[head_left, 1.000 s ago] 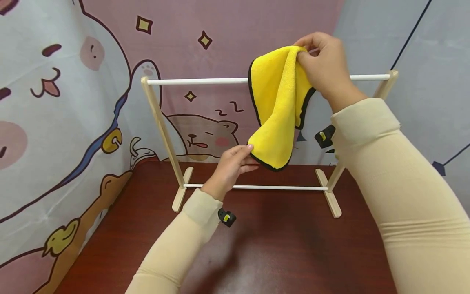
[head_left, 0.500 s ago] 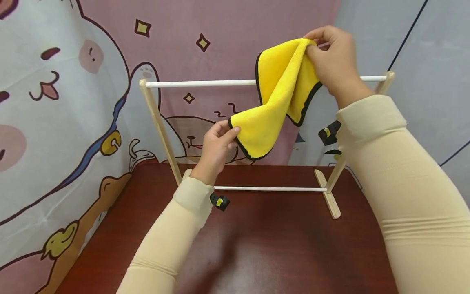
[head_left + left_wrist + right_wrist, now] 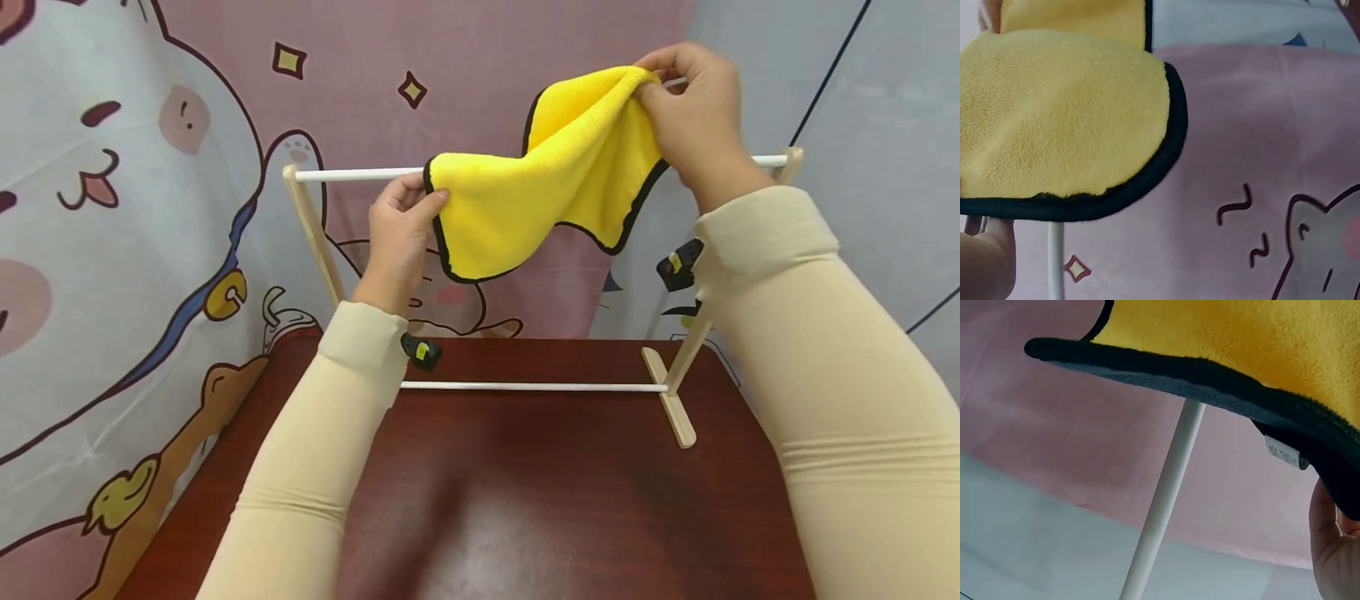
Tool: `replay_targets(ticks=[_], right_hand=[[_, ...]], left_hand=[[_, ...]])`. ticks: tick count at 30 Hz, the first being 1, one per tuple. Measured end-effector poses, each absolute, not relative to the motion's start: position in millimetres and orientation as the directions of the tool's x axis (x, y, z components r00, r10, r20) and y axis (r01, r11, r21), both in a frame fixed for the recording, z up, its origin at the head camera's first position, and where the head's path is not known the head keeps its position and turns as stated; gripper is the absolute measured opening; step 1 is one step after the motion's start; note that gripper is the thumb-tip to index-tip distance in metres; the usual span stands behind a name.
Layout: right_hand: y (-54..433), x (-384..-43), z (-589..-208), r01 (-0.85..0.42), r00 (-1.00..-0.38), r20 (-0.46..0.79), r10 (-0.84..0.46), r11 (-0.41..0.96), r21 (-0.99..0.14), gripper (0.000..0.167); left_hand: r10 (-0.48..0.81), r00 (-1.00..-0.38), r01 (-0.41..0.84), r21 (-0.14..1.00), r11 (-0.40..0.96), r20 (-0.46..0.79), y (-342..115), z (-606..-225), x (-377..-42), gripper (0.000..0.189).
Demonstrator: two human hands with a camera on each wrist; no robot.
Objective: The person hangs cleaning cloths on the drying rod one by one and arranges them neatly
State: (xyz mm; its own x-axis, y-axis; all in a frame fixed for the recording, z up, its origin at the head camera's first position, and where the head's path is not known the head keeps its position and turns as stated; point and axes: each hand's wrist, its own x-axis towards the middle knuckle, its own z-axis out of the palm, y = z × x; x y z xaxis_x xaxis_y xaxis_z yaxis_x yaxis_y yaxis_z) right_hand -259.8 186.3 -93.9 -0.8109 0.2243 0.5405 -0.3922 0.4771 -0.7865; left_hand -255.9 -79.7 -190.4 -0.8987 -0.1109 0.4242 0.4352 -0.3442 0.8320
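A fuzzy yellow towel (image 3: 517, 196) with black edging hangs between both hands, overlapping the upper white rod (image 3: 360, 175) of a rack in the head view. My left hand (image 3: 401, 229) pinches its left corner, thumb on the near side. Higher up, my right hand (image 3: 693, 108) pinches the upper right edge, where the fabric gathers into folds. Close in the left wrist view, the towel (image 3: 1066, 119) shows its rounded, dark-bound corner. A small white label (image 3: 1282, 452) sticks out from under the edging in the right wrist view, and the rod (image 3: 1163, 500) passes behind the cloth.
The rack has wooden side posts (image 3: 686, 354), a wooden foot (image 3: 670, 408) and a lower white rod (image 3: 532, 386). It stands on a dark red-brown table (image 3: 555, 500). A cartoon-printed cloth backdrop (image 3: 480, 58) hangs behind and along the left.
My left hand has moved up and left with its corner, spreading the towel wider. My right hand has risen slightly and shifted right, still pinching the edge.
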Motion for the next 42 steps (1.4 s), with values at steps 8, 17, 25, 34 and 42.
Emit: replay_targets(ticks=[8, 17, 25, 34, 42], right_hand=[[191.4, -264.3, -91.7, -0.381, -0.799, 0.549, 0.244, 0.501, -0.777, 0.015], [192.0, -264.9, -83.5, -0.403, -0.778, 0.572, 0.259, 0.493, -0.771, 0.014], [188.9, -263.5, -78.1, -0.405, -0.763, 0.595, 0.252, 0.531, -0.745, 0.018], [187.5, -271.5, -78.5, -0.402, -0.760, 0.597, 0.255, 0.537, -0.741, 0.019], [191.1, -288.5, -93.1, -0.374, -0.770, 0.594, 0.234, 0.590, -0.716, 0.020]], left_hand=[[-0.163, -0.885, 0.465, 0.805, -0.369, 0.436, -84.7, -157.6, -270.2, 0.011], [-0.170, -0.859, 0.508, 0.762, -0.403, 0.483, -84.8, -132.3, -276.1, 0.014], [-0.205, -0.844, 0.534, 0.751, -0.388, 0.495, -88.4, -114.6, -279.7, 0.017], [-0.237, -0.854, 0.521, 0.763, -0.383, 0.464, -90.0, -108.1, -284.0, 0.019], [-0.253, -0.880, 0.472, 0.798, -0.375, 0.401, -87.1, -120.5, -294.2, 0.019]])
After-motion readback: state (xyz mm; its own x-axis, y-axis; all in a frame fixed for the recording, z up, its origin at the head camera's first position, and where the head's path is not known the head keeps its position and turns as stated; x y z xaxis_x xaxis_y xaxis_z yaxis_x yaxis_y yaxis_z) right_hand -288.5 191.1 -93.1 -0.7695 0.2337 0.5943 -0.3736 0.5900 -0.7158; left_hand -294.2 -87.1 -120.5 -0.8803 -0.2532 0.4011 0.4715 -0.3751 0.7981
